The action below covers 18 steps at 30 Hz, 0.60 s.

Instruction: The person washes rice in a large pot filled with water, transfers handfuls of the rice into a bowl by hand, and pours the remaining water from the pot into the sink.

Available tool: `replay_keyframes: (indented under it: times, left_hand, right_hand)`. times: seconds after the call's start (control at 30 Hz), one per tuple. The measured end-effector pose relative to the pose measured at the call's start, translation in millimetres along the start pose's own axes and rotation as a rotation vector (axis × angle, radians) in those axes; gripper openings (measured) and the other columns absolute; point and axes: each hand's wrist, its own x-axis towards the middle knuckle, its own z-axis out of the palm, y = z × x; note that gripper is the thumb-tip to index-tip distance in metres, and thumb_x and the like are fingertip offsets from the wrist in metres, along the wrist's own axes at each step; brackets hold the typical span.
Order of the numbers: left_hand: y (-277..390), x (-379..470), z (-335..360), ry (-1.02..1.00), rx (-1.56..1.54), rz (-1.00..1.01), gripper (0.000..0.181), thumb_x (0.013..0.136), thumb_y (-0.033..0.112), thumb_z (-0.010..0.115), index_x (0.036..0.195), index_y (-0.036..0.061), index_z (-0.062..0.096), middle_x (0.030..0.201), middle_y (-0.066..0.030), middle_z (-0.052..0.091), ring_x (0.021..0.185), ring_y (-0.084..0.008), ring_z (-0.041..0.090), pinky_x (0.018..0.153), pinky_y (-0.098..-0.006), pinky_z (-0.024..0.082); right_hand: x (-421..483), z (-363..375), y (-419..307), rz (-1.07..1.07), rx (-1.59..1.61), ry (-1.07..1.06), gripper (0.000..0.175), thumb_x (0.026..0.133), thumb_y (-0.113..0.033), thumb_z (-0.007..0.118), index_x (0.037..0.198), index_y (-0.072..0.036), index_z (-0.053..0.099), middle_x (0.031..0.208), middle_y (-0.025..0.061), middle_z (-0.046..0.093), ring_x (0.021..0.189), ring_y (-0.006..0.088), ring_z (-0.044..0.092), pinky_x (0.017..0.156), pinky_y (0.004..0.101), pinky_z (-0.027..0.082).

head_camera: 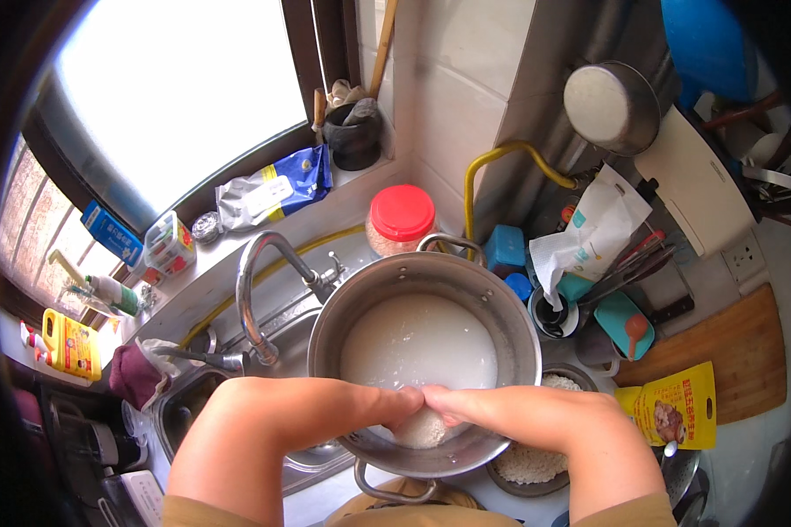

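Observation:
A large stainless steel pot (326,329) stands before me, with cloudy white water (415,342) in it. My left hand (401,403) and my right hand (443,402) come together low inside its near side. Between them they cup a heap of wet, white rice-like grains (423,431) at the water's near edge. The lower fingers of both hands are hidden by the grains and water. Partly behind the pot and my right forearm, a round dish of white grains (530,464) rests on the counter.
Left of the pot is a steel sink (303,464) with a curved faucet (244,296). Behind the pot stands a red-lidded jar (402,217). A wooden cutting board (738,362), a yellow pouch (675,408) and a turquoise container (623,323) are on the right.

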Motion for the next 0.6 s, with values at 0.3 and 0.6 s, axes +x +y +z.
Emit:
replay_keyframes:
  times: [0.3,0.6]
  left_hand:
    - [5,28,-4,-0.101,-0.658,0.246,0.035,0.082,0.018,0.025,0.101,-0.0037,0.046,0.099,-0.0152,0.052,0.095,-0.0267,0.048,0.085,-0.0388,0.035]
    - [5,-27,4,-0.161,-1.302,0.707,0.027,0.084,0.017,0.03,0.094,0.0006,0.048,0.094,-0.0108,0.054,0.089,-0.0211,0.051,0.082,-0.0326,0.038]
  right_hand:
    - [-66,27,-29,-0.296,0.355,0.268,0.028,0.082,-0.023,0.036,0.09,-0.001,0.051,0.083,0.01,0.057,0.077,0.0215,0.055,0.069,0.0328,0.043]
    - [-89,42,-28,-0.876,0.808,0.222,0.02,0.08,-0.021,0.044,0.086,-0.004,0.051,0.082,0.0071,0.055,0.074,0.0179,0.055,0.066,0.0312,0.046]
